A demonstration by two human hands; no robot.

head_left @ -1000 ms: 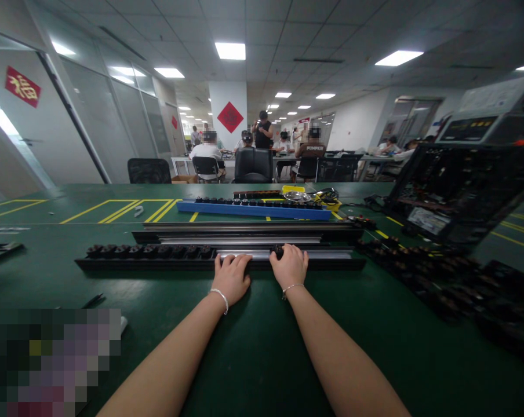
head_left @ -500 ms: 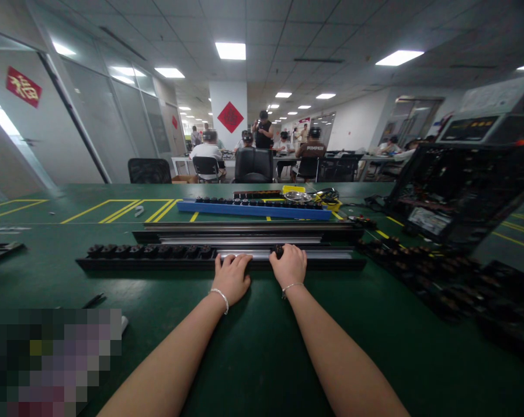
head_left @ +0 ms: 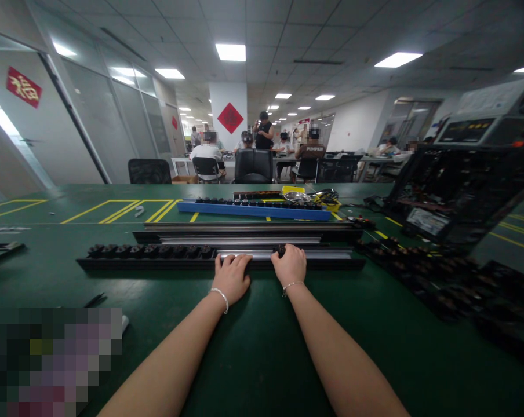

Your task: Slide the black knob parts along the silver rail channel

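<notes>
A long black rail [head_left: 157,264] lies across the green table, with a row of black knobbed parts [head_left: 150,251] along its left stretch and a bare silvery channel [head_left: 331,253] to the right. My left hand [head_left: 233,272] rests on the rail just past the last part in the row, its fingers spread over the channel and front edge. Over the channel farther right, my right hand [head_left: 290,263] is closed around a small black part [head_left: 281,251]. Most of that part is hidden by my fingers, so whether it touches the channel I cannot tell.
Behind lie more rails [head_left: 244,227] and a blue rail [head_left: 253,210] carrying black parts. Many loose black parts [head_left: 436,278] are heaped at right, below an open black case [head_left: 462,185]. A yellow tray [head_left: 293,189] stands farther back. People sit beyond the table.
</notes>
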